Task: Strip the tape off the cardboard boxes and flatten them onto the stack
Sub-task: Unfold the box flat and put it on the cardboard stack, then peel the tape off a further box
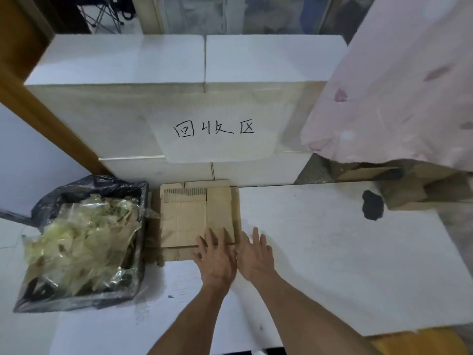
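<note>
Pressing flat: left hand [216, 254] on flattened cardboard stack [197, 216], fingers straight. Right hand [256, 254] just beside the stack's right edge, fingers spread, holding nothing.

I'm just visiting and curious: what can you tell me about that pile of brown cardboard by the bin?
The cardboard stack is a low pile of flattened brown corrugated boxes lying flat, with creases and a torn strip that shows the ribs. It sits between the black bin and the white board. Both open hands, left hand and right hand, rest at its near corner.
</note>
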